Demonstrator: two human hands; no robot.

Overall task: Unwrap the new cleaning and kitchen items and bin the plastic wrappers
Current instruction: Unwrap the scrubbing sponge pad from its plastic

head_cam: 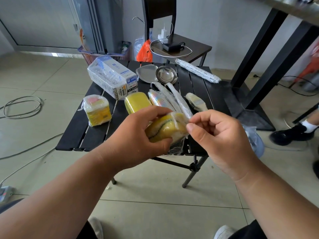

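A pale tiled floor with loose cables is seen around a low black slatted folding table (96, 128), which serves as the landmark here. Above its near edge, a yellow sponge with a dark green scouring line, bound in clear cling film (165, 129), is gripped by the left hand (138, 135), fingers curled round it. A loose edge of the film is pinched between thumb and forefinger of the right hand (215, 135), at the sponge's right end.

The task is judged to be at an early stage: the film is only partly lifted and no discarded wrappers or bin can be made out. On the table, everything is still wrapped or part-wrapped. At its left side stands a yellow and white block in crinkled film (97, 110); toward the far left lies a white and blue carton in glossy shrink plastic (112, 78). At the centre are a plain yellow oblong sponge, tightly filmed (137, 104), and a pastel striped bundle (158, 100). A shiny steel spatula (146, 72) and steel ladle (166, 75) lie at the far middle, only their handles wrapped. A bristle brush in film (196, 101) lies right of centre, and a long printed roll (197, 70) at the far right corner.
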